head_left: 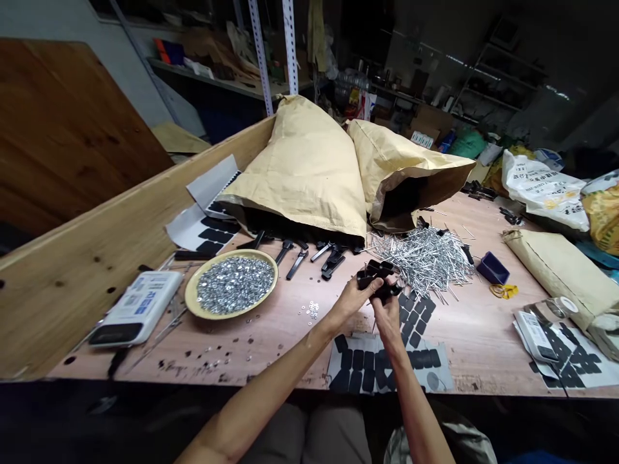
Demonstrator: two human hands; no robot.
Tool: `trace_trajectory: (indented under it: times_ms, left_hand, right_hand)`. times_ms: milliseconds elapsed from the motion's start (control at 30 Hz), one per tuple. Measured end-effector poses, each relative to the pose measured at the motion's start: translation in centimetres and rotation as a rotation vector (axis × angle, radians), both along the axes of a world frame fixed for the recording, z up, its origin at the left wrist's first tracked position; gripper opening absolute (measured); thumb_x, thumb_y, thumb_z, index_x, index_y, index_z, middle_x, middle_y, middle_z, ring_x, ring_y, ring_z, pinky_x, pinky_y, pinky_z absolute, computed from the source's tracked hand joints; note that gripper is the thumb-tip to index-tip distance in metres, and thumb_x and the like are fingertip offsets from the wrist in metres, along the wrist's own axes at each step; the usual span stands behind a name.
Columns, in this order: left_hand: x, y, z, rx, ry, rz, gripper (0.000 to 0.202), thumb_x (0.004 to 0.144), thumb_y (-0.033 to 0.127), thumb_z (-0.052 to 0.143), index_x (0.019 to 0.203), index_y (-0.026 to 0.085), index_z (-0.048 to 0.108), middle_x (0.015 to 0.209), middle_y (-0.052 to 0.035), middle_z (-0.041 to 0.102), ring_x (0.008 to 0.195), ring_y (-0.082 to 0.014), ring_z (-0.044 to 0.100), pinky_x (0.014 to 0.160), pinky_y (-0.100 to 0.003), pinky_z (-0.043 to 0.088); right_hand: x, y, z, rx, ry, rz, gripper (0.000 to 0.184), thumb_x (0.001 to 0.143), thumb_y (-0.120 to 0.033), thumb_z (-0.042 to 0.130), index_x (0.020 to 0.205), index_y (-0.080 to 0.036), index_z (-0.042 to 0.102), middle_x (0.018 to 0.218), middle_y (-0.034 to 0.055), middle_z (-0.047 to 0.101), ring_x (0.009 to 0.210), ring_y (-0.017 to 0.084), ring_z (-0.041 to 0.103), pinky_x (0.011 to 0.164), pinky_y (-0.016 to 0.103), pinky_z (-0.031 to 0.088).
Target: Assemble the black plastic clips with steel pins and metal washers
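Both hands are together over the middle of the table. My left hand (355,299) has its fingers closed round black plastic parts (380,269), whose exact kind I cannot make out. My right hand (388,314) grips the same dark cluster from the right, its fingertips partly hidden. A heap of thin metal pins (425,258) lies just beyond the hands. Below them, black rectangular pads (368,361) are set in rows on a pale backing sheet (442,370). Loose black plastic pieces (333,261) lie to the left of the heap.
A yellow bowl (192,298) of small metal washers stands left, beside a white power bank (140,309). Two large paper sacks (309,167) lie open at the back. A blue tray (493,267) sits to the right. A wooden board (145,212) edges the table's left side.
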State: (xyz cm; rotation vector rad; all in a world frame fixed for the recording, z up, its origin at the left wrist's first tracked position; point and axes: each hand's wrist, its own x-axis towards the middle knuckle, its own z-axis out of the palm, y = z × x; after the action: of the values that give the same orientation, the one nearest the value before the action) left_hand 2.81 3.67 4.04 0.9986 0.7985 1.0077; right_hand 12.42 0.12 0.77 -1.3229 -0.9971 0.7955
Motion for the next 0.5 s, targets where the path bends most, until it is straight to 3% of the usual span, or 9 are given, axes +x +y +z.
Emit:
trace_trajectory:
  times_ms: [167,267,367,433,500]
  left_hand:
    - [0.0,-0.1,-0.2,0.032,0.009,-0.009,0.041,0.066,0.043,0.072,0.093,0.013,0.068,0.088,-0.0065,0.070,0.095,-0.0238,0.060,0.088,-0.035,0.045]
    - [0.1,-0.2,-0.4,-0.042,-0.062,-0.051,0.042,0.065,0.043,0.073,0.095,0.013,0.067,0.088,-0.0072,0.070,0.098,-0.0231,0.059,0.091,-0.035,0.044]
    - [0.0,-0.2,-0.2,-0.174,-0.123,-0.142,0.050,0.073,0.056,0.061,0.098,0.012,0.065,0.093,-0.0113,0.068,0.100,-0.0253,0.059,0.091,-0.039,0.044]
    - [-0.1,-0.1,0.0,-0.086,-0.041,-0.045,0.054,0.071,0.058,0.062,0.102,0.014,0.064,0.103,-0.0118,0.065,0.111,-0.0266,0.053,0.098,-0.040,0.039]
    - [-0.2,0.1,0.0,0.104,0.083,0.081,0.056,0.064,0.053,0.070,0.107,0.017,0.063,0.112,-0.0094,0.062,0.121,-0.0264,0.044,0.106,-0.038,0.030]
  right_hand:
    - [-0.3,0.5,-0.2,0.046,0.148,-0.070,0.051,0.084,-0.050,0.045,0.122,-0.016,0.051,0.112,0.0092,0.063,0.107,0.021,0.057,0.095,0.037,0.042]
    - [-0.4,0.7,-0.2,0.052,0.126,-0.065,0.054,0.080,-0.052,0.051,0.120,-0.017,0.052,0.111,0.0095,0.064,0.107,0.021,0.056,0.095,0.038,0.042]
    - [-1.0,0.6,-0.1,0.072,0.079,-0.028,0.058,0.076,-0.053,0.056,0.122,-0.019,0.051,0.116,0.0089,0.062,0.115,0.021,0.051,0.099,0.037,0.039]
    - [-1.7,0.6,-0.3,0.065,0.122,0.012,0.061,0.075,-0.055,0.056,0.125,-0.020,0.048,0.117,0.0088,0.061,0.116,0.020,0.051,0.099,0.037,0.039]
    - [-2.2,0.7,-0.7,0.046,0.197,0.027,0.063,0.075,-0.058,0.054,0.125,-0.020,0.047,0.115,0.0095,0.062,0.109,0.020,0.056,0.096,0.037,0.042]
